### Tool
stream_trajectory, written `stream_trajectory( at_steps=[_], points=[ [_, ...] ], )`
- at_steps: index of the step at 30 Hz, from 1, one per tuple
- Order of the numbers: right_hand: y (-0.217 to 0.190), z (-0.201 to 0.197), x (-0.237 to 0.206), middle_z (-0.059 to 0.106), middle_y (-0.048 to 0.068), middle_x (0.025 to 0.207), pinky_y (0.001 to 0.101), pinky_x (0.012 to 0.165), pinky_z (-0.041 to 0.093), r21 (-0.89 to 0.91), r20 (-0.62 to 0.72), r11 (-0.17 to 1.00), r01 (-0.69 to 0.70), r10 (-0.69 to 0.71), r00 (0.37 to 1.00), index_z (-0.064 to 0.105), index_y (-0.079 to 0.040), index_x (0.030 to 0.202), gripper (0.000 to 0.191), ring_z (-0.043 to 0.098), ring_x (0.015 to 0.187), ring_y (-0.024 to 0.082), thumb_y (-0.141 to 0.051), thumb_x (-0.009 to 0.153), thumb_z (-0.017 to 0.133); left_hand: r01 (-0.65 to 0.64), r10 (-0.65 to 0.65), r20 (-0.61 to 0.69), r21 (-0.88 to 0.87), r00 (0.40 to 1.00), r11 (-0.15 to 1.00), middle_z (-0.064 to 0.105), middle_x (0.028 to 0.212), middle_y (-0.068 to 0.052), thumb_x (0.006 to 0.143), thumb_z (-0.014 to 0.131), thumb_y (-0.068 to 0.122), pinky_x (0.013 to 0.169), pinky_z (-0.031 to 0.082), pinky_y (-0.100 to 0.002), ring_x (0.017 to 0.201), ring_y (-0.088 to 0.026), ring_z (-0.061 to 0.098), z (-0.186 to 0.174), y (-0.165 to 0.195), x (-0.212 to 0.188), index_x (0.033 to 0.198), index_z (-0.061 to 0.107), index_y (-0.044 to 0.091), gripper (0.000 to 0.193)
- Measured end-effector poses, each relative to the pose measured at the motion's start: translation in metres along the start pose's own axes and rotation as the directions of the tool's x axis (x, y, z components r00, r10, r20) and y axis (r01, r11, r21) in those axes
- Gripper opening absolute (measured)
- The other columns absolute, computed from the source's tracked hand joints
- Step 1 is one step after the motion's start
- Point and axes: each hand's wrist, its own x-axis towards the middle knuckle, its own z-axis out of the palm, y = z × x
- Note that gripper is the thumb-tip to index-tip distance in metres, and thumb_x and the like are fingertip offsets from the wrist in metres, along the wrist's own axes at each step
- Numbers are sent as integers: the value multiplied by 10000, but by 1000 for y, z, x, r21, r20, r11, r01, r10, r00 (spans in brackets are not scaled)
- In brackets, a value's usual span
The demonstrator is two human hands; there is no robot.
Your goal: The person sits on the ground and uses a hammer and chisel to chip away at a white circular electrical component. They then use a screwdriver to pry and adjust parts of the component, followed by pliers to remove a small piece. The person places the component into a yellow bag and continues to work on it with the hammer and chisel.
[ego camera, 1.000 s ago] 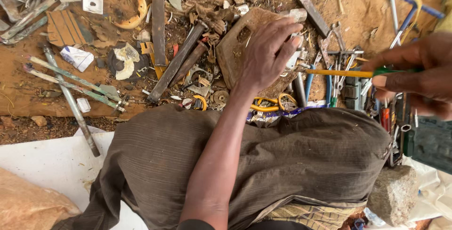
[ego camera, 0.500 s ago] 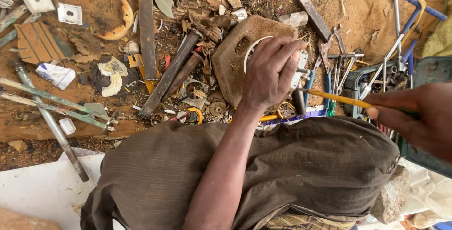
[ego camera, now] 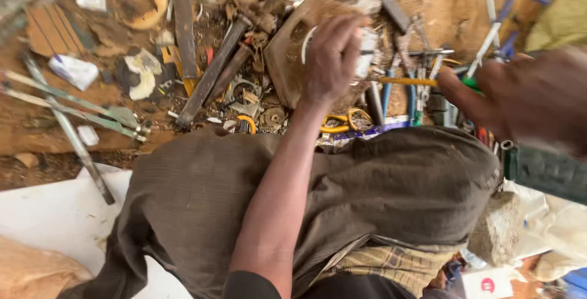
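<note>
Left hand: the left hand (ego camera: pixel 333 60) reaches forward over the draped brown-grey cloth (ego camera: pixel 342 201) on the lap and lies palm-down on the worn brown wooden slab (ego camera: pixel 290 48), fingers curled over its far edge; a thin pale curved band (ego camera: pixel 307 39) shows just beside the knuckles, and I cannot tell whether the fingers pinch it or only rest over it.
Right hand: the right hand (ego camera: pixel 526 100) is blurred at the right edge, closed around the green handle end of a long thin yellow-shafted tool (ego camera: pixel 406 81), whose shaft points across towards the left hand's fingertips.
Work piece: the slab sits on the reddish dirt ground (ego camera: pixel 116 134) directly under the left palm, in a litter of scrap.
Around the grip: just below the left wrist lie yellow curved metal loops (ego camera: pixel 342 121); left of the slab two rusty dark iron bars (ego camera: pixel 214 70) lean diagonally; beyond the tool, blue-handled pliers and rods (ego camera: pixel 495 11) lie well apart from both hands.
Doing it well, as I judge: keep the left palm pressing flat so the slab does not rock; bring the tool tip in low and slowly, aimed beside the fingertips, not at them.
Risk: the tip is close to the left fingers, and loose scrap could snag the shaft.
</note>
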Motion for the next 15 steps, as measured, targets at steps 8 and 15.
stream_trajectory(
  at_steps=[8,15],
  points=[
    [-21,-26,-20,725,132,1139,484,670,605,806,-213,574,-147,513,832,654,-152,1282,513,714,854,270,-365,839,800,-54,30,116,213,993,975,538,1535,-101,1093,378,500,1244,365,-569,1462,-303,475,-20,17,-3,1254,734,228,476],
    [-9,-16,-32,756,54,1031,409,795,610,804,-243,554,-217,639,730,777,-181,1128,285,750,885,234,-340,891,782,-220,102,426,239,899,946,261,1652,-54,936,719,498,1257,163,-626,1538,-378,202,-29,40,-3,948,850,323,219]
  ],
)
